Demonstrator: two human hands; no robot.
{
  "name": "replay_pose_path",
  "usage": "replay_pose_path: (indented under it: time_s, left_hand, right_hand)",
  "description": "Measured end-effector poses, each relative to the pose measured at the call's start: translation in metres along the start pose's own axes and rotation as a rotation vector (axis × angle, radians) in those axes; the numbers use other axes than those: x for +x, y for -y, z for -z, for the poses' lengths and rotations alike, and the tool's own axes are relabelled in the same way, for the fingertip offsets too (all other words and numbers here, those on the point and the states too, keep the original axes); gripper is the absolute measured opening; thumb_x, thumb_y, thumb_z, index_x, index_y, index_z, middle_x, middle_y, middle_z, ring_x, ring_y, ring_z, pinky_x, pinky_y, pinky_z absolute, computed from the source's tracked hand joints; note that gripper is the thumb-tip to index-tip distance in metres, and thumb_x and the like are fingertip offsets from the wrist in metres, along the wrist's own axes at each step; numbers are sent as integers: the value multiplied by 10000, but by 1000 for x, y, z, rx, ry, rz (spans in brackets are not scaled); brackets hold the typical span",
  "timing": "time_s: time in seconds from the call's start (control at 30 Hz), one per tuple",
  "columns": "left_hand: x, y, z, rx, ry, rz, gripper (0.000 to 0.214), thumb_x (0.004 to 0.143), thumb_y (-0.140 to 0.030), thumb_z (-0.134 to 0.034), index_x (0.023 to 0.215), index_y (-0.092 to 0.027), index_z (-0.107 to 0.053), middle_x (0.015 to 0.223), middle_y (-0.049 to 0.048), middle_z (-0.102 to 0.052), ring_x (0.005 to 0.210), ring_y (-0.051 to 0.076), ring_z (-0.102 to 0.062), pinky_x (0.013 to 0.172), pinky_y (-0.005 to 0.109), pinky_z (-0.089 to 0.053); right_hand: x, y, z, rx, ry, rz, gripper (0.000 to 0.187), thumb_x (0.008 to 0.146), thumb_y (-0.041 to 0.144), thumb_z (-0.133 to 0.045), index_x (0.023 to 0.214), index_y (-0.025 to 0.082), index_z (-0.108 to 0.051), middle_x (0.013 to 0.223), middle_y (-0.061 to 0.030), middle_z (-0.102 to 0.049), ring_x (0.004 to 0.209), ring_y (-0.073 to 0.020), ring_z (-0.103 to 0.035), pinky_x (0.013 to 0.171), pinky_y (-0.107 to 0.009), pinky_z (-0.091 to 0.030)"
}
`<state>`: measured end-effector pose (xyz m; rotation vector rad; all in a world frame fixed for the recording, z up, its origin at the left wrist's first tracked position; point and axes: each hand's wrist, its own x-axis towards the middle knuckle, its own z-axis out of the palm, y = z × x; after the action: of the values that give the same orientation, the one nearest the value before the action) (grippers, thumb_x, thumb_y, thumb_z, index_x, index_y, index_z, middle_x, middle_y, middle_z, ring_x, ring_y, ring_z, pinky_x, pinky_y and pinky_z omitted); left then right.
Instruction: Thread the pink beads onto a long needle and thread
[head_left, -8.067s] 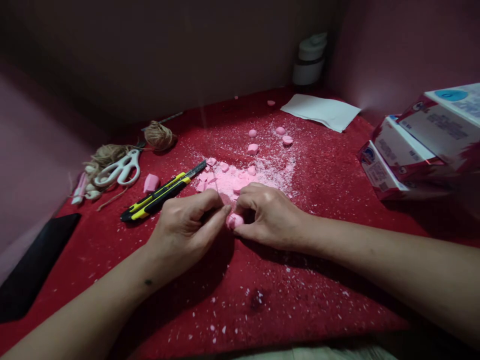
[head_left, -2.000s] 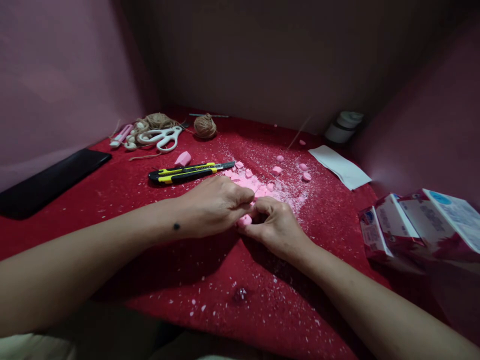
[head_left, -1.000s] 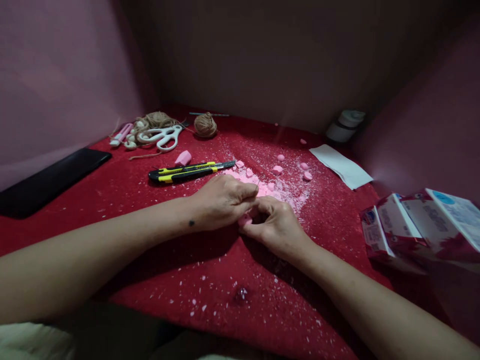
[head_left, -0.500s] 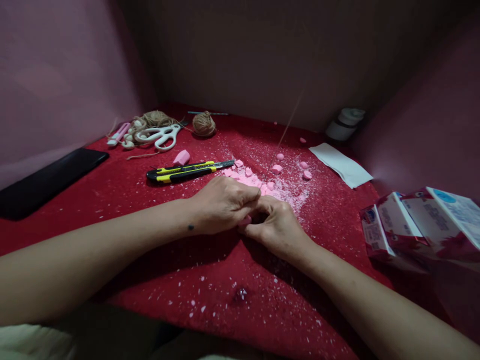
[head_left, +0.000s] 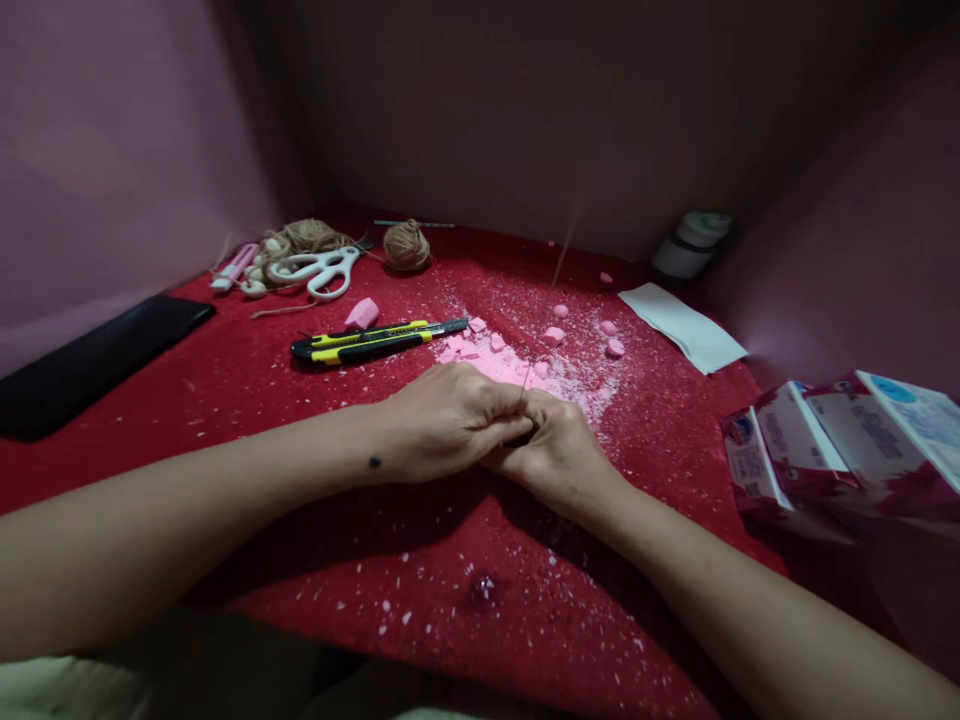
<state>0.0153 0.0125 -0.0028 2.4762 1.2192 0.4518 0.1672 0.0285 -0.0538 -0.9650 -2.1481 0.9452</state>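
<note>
My left hand (head_left: 457, 425) is closed, its thumb and fingertips pinched together against my right hand (head_left: 559, 445). From the pinch a thin strand (head_left: 527, 378), like twine, rises blurred toward the back wall. The right hand is curled shut under the left fingertips. The pink piece seen there a moment earlier is hidden between the hands now. Just beyond the fingers lies a heap of pink crumbs and powder (head_left: 499, 362). A black and yellow utility knife (head_left: 367, 345) rests left of the heap, its blade pointing at it.
White scissors (head_left: 319, 270), a twine ball (head_left: 406, 246) and a pink block (head_left: 363, 314) lie at back left. A black flat case (head_left: 105, 365) is far left. Pink pebble-like pieces (head_left: 553, 336), folded white paper (head_left: 684, 328), a jar (head_left: 691, 245) and cartons (head_left: 817, 440) stand rightward on red cloth (head_left: 450, 640).
My left fingers have slid slightly right and closed over the right fingertips, covering the pink piece. The strand has swung and blurred. The things on the cloth stay put.
</note>
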Motion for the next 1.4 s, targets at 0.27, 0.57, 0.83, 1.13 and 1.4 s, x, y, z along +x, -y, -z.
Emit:
replay_pose_path:
  time_s: [0.27,0.57,0.83,1.13,1.4]
  left_hand:
    - [-10,2,9,194,-31,102,265,842,-207,-454,602,-142,-546,499,-18,-508,445,74,-404,479,204,-270]
    - [0,1,1,58,-1,5,211,817,-146,-457,648,-139,-581,571,-11,-562,512,75,-466,516,179,-327]
    - [-9,-6,8,191,7,86,232,827,-190,-459,622,-144,-556,504,-16,-520,446,76,-420,475,203,-266]
    - [1,3,-1,92,-32,15,239,831,-180,-452,638,-134,-585,538,-7,-562,485,75,-469,505,181,-329]
    - [-12,-4,5,186,-38,78,240,825,-194,-455,618,-143,-565,511,-19,-526,455,75,-432,483,200,-284]
  right_hand:
    - [2,1,-1,-66,-55,-63,131,645,227,-631,558,181,-544,601,1,-556,577,-113,-480,565,-257,-392]
    - [1,1,0,-2,-2,-18,36,667,204,-598,644,177,-602,651,-6,-596,602,-120,-509,582,-258,-401]
    - [1,2,0,-58,-45,-55,115,640,228,-633,572,168,-563,610,-7,-558,589,-121,-488,570,-260,-397]
    - [1,0,-1,8,-14,-16,38,658,195,-602,631,171,-592,638,-2,-586,587,-113,-507,571,-253,-398]
    - [1,1,0,-59,-45,-58,148,630,238,-639,551,174,-533,601,-1,-541,578,-117,-477,562,-263,-391]
